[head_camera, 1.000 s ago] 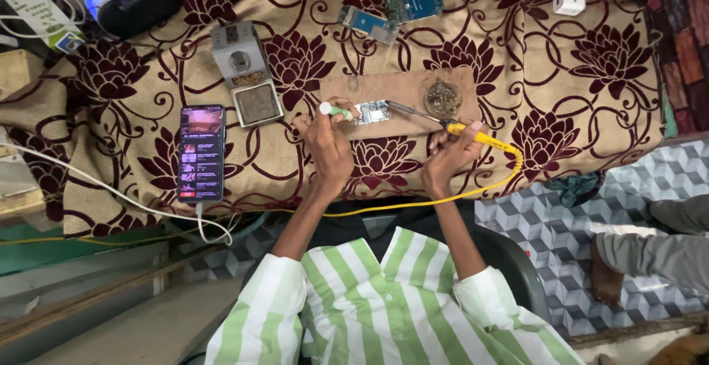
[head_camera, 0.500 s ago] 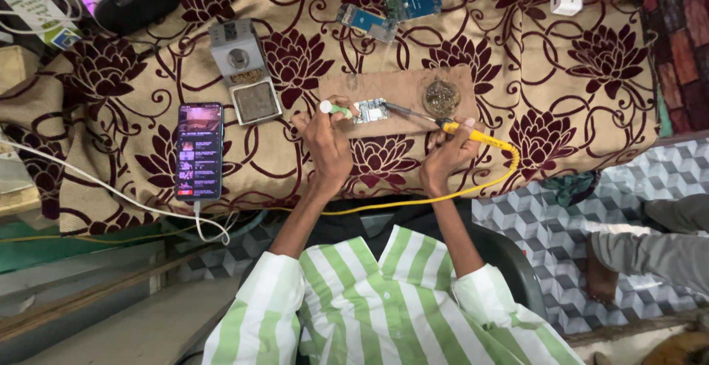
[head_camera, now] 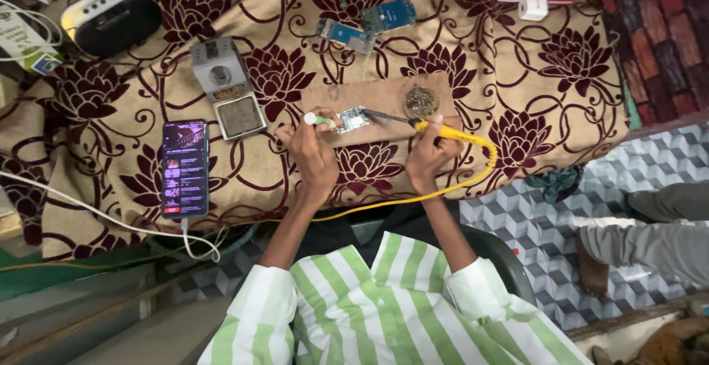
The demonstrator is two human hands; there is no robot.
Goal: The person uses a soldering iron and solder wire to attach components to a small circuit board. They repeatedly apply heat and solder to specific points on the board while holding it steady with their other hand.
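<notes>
A beige cloth [head_camera: 517, 55] patterned with dark maroon flowers is covering the work surface and draping over its near edge. Beneath it, a floor [head_camera: 532, 225] of grey and white cube-pattern tiles is showing at the right, while a strip of dark brick-like paving [head_camera: 665, 33] is running along the upper right corner. Even, soft light is falling across everything, casting only faint shadows.

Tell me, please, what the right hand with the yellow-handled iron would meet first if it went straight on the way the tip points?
The right hand aims the soldering iron leftward, so it would likely first meet the small circuit board on the brown wooden board, then the left hand. Whether the tip already touches cannot be told.
</notes>
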